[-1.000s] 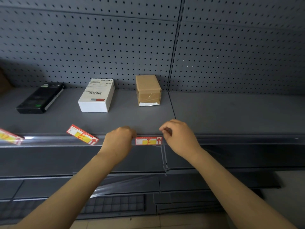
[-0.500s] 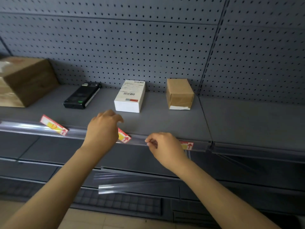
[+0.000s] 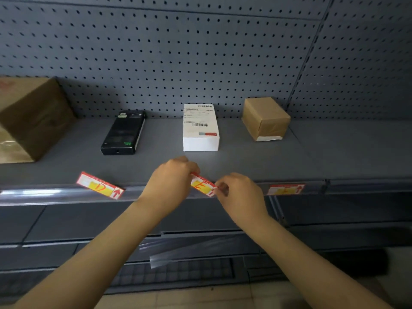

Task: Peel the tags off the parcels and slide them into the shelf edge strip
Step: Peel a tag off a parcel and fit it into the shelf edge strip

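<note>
A red and yellow tag point(image 3: 201, 184) lies tilted at the shelf's front edge, below the white parcel point(image 3: 200, 127). My left hand point(image 3: 170, 182) pinches its left end and my right hand point(image 3: 239, 194) pinches its right end. The clear edge strip point(image 3: 33, 194) runs along the shelf front. Another tag point(image 3: 100, 185) sits crooked in the strip to the left. A third tag point(image 3: 286, 189) sits flat in the strip to the right. A black parcel point(image 3: 123, 133) and a small brown parcel point(image 3: 265, 118) stand on the shelf.
A large brown carton point(image 3: 29, 117) fills the shelf's far left. Grey pegboard point(image 3: 178, 52) backs the shelf. A loose clear strip point(image 3: 189, 248) hangs on the lower shelf between my forearms. Tiled floor shows at the bottom.
The view has swung left, away from the flat right-hand tag. Both hands moved from that tag to the tilted middle tag and now grip its two ends.
</note>
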A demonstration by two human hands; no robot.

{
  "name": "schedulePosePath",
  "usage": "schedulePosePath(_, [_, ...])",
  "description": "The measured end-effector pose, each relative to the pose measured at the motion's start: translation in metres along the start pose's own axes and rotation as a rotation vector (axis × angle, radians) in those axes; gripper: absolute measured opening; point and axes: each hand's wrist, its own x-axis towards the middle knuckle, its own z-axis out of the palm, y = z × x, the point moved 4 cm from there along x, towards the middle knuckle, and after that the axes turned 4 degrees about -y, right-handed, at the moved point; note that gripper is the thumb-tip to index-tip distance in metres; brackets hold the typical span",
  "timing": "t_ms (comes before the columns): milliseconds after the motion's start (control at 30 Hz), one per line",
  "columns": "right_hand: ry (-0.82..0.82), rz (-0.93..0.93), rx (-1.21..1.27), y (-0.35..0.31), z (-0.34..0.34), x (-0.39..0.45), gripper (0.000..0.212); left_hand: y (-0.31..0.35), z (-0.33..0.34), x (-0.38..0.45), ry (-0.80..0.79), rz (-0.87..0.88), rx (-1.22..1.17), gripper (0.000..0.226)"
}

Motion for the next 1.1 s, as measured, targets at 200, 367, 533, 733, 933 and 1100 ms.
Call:
schedulePosePath(200, [0.057,-0.044,-0.077,-0.006,0.0,-0.001,0.005,-0.008,-0.002,-0.012,0.072,0.056,-0.041,0.013])
schedulePosePath(367, [0.029,-0.127,-0.141,-0.008,-0.008,-0.001,0.005,-0.013,0.005,-0.021,0.054,0.014,-0.059,0.009])
schedulePosePath(533, [-0.09,-0.24,-0.215,-0.016,-0.011,0.005,0.01,-0.017,0.012,-0.023,0.036,-0.023,0.042,0.018])
schedulePosePath(733, [-0.158,-0.266,-0.257,-0.016,-0.012,0.007,0.017,-0.017,0.018,-0.028,0.016,-0.029,0.052,0.017])
schedulePosePath(933, [-0.178,-0.285,-0.281,-0.015,-0.01,0.009,0.018,-0.018,0.019,-0.032,-0.01,-0.028,0.061,0.019])
schedulePosePath(1100, [-0.158,-0.293,-0.303,-0.017,-0.004,0.006,0.018,-0.018,0.022,-0.034,-0.015,-0.035,0.111,0.027])
